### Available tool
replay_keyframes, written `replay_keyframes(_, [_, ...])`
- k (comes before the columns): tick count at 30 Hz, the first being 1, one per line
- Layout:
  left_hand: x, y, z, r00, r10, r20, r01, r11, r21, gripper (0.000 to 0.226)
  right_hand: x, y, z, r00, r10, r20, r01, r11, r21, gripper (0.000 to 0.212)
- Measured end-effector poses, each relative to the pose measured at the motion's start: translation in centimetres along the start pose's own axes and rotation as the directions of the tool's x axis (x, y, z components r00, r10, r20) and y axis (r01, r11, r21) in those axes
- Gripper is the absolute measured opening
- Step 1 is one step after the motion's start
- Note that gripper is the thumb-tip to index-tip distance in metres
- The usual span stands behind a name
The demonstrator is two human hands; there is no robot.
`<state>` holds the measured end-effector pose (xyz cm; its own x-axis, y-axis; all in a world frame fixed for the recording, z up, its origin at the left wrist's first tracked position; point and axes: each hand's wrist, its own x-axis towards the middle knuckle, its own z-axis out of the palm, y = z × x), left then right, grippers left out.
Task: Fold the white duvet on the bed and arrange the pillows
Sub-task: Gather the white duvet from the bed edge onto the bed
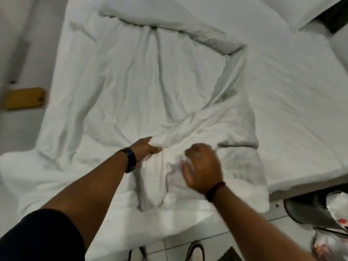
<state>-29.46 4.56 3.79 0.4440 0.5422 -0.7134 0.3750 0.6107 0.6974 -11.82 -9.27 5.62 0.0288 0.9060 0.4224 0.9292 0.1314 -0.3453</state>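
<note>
The white duvet [131,87] lies crumpled over the left and middle of the bed, its near edge hanging off the foot toward me. My left hand [145,149] pinches a raised fold of the duvet near the foot of the bed. Just right of it, my right hand [201,166] is blurred, its fingers curled into bunched duvet cloth. A white pillow [301,10] rests at the far right corner. The bare white sheet [293,102] of the bed shows on the right side.
A yellow wooden bedside shelf [24,97] sticks out from the wall at left. On the tiled floor at right stands a dark round fan base [308,210] with crumpled bags [337,204] beside it. My shoes [194,251] show at the bottom edge.
</note>
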Motion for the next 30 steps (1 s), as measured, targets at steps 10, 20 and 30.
replay_keyframes(10, [-14.2,-9.7,-18.3,0.770,0.040,-0.636,0.025,0.995,0.094,0.033,-4.1,-0.7,5.8,0.905,0.145,0.400,-0.056,0.973,-0.224,0.069])
replay_keyframes(20, [-20.8,-26.6,-20.1,0.642,-0.362,-0.675,0.241,0.932,-0.270,0.067,-8.9,-6.7,11.7,0.823,0.185,0.537,-0.003,0.947,-0.321,0.093])
replay_keyframes(30, [-22.6,-30.5,-27.7,0.642,-0.176,-0.746,0.458,0.868,0.190,0.087,-10.9,-8.3,14.7,0.819,0.217,0.531,-0.006,0.929,-0.371,0.092])
